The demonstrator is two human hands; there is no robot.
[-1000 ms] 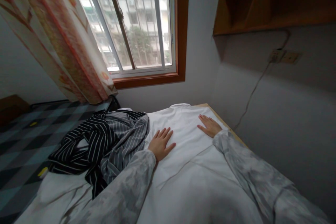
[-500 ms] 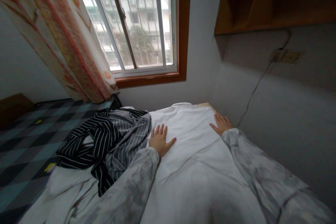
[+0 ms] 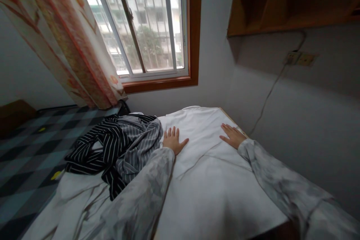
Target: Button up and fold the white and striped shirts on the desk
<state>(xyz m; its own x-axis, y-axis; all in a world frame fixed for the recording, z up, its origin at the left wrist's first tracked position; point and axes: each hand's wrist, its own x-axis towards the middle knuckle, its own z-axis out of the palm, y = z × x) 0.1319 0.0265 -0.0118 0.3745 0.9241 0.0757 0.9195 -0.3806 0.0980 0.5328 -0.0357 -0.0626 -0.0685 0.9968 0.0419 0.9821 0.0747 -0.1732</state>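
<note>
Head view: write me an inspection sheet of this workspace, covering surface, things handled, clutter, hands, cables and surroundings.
Surface: wooden edge showing at right; the rest covered.
Things handled: white cloth, spread out, some creases.
Clutter: black and grey striped cloth, heaped left of the left hand.
Hands: left and right hand open, palms down on the white cloth; the right near the wooden edge.
Cables: cord hanging from a wall socket; lower end not visible.
Surroundings: window, flowered curtain, wall shelf, checked cover at left.
</note>
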